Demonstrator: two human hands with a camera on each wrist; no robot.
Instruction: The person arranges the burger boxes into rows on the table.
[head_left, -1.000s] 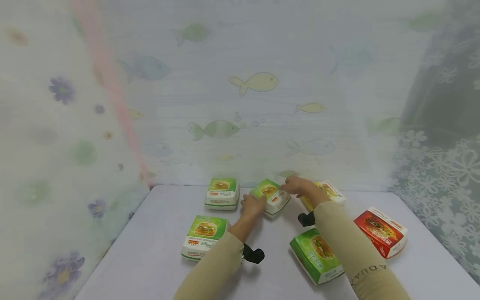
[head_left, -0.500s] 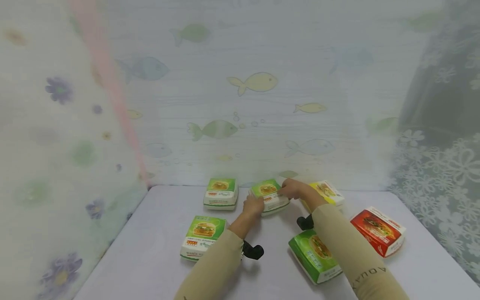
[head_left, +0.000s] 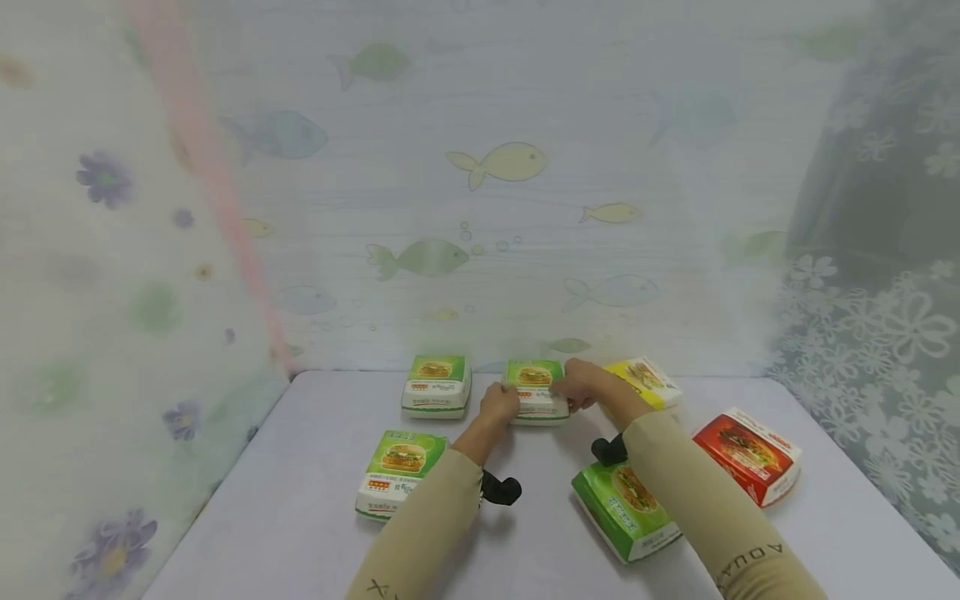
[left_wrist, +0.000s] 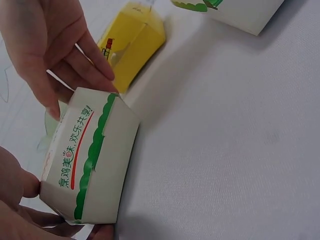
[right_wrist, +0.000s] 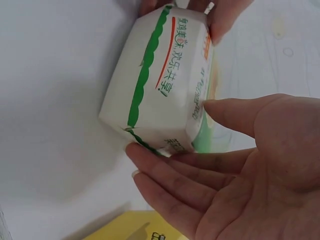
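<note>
A green and white burger box (head_left: 536,392) stands near the back of the white table, between my two hands. My left hand (head_left: 498,405) holds its left side; in the left wrist view the thumb lies at the upper edge and the fingers (left_wrist: 35,216) reach round the end of the box (left_wrist: 100,165). At the opposite end is my right hand (head_left: 587,385). In the right wrist view its thumb (right_wrist: 230,112) touches the top edge of the box (right_wrist: 135,82) and its fingers lie along the side. Green scalloped trim and printed characters mark the front face.
Two similar green boxes stand left, one at the back (head_left: 437,387) and one nearer (head_left: 397,467). To the right are a yellow box (head_left: 645,379), a red box (head_left: 750,454) and a darker green box (head_left: 622,508) partly under the right sleeve. Patterned curtains (head_left: 510,250) close off the back and sides.
The held burger box has turned from an angled position to facing squarely forward, in line with the back left box. Both hands have turned it in place; the view has shifted slightly.
</note>
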